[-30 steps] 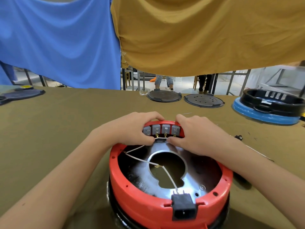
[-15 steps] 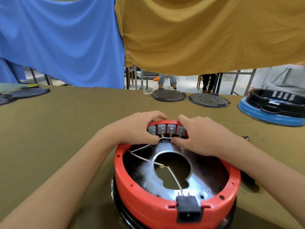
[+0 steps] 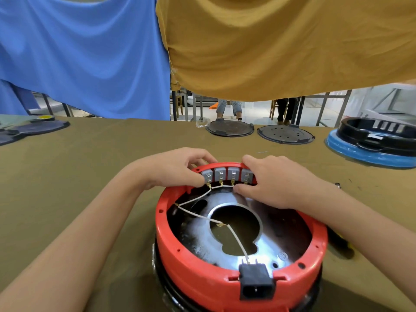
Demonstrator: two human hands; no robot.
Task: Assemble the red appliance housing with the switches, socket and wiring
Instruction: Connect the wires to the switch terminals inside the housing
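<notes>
Little has changed over the last second: my left hand (image 3: 177, 170) and right hand (image 3: 273, 180) still pinch the ends of the switches (image 3: 227, 174) against the far rim of the red housing (image 3: 202, 273), near the table's (image 3: 67, 176) front edge. I judge seating continues; the socket (image 3: 255, 281) and wiring (image 3: 195, 213) look in place.

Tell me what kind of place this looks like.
Probably a small assembly workshop: a cloth-covered workbench, a half-wired red housing, spare black lids and another housing on a blue base laid out behind.
</notes>
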